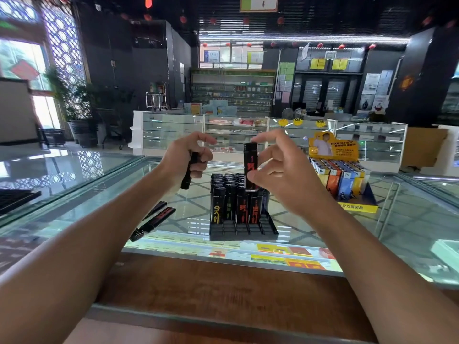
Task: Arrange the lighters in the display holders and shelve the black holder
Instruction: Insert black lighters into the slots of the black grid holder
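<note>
The right hand (280, 175) pinches a slim black lighter with red print (250, 165) between thumb and forefinger. It is upright, with its base just above the back rows of the black holder (243, 229). The left hand (186, 157) is curled round a second black lighter (188, 173), which hangs tilted from the fist, up and to the left of the holder.

The holder is a matte black plastic tray of small square cells on the glass worktop (74, 194). Its rear cells are packed with standing lighters (233, 204) — glossy black bodies with yellow, green and red characters — while the front rows are bare. Loose lighters (159, 217) lie flat on the glass to its left, well apart from it.

To the right stands a yellow cardboard display holder (334, 147) with sloping rows of orange, blue and yellow lighters (342, 181). A brown wooden rail (223, 281) edges the worktop nearest the person. The right wrist hides part of the worktop between the two holders.
</note>
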{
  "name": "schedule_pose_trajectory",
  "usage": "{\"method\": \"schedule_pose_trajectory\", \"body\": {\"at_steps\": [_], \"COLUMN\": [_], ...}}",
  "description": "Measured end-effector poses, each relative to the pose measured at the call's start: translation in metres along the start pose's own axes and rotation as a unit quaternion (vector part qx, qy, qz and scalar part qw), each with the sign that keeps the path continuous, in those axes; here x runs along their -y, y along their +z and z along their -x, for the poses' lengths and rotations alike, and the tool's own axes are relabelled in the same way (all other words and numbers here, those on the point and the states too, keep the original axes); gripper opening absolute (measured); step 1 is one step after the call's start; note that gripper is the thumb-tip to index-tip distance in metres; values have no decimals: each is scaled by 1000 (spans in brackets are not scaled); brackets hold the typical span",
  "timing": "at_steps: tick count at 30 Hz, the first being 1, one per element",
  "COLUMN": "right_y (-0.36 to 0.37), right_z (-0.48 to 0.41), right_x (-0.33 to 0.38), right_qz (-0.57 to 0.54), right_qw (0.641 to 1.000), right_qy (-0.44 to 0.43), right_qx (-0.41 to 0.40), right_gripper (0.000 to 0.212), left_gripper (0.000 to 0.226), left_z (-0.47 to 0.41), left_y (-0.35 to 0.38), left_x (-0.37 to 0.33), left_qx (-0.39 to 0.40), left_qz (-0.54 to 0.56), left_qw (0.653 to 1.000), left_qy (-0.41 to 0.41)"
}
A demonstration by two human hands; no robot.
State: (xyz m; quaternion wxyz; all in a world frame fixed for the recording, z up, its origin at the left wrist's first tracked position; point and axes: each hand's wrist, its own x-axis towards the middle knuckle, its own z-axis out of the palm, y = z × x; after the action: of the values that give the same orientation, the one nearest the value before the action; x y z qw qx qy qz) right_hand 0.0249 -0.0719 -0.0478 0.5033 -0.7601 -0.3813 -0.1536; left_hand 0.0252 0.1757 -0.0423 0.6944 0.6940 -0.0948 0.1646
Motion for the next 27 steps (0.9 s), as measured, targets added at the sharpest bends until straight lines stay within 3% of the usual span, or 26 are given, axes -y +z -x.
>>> {"method": "schedule_pose_trajectory", "body": {"at_steps": [4,10,15,20,27], "right_y": [0,2,-3,-8,-8], "right_z": [3,4,2,0,-1], "right_x": [0,0,-4,-8,-9], "right_qz": [51,208,149,150,129], "right_qw": [997,969,980,982,985], "right_qy": [11,2,15,-6,-29], "right_qx": [62,133,135,118,114], "right_gripper": [44,41,33,22,14], "left_gripper": [47,36,20,30,25], "left_z": [-1,0,-3,-3,-2], "left_y": [-4,-3,-2,-2,2], "left_x": [1,2,5,7,10], "left_qx": [13,18,22,8,20], "left_qz": [27,93,101,53,61], "left_qw": [999,995,995,998,998], "left_qy": [-44,-26,11,17,19]}}
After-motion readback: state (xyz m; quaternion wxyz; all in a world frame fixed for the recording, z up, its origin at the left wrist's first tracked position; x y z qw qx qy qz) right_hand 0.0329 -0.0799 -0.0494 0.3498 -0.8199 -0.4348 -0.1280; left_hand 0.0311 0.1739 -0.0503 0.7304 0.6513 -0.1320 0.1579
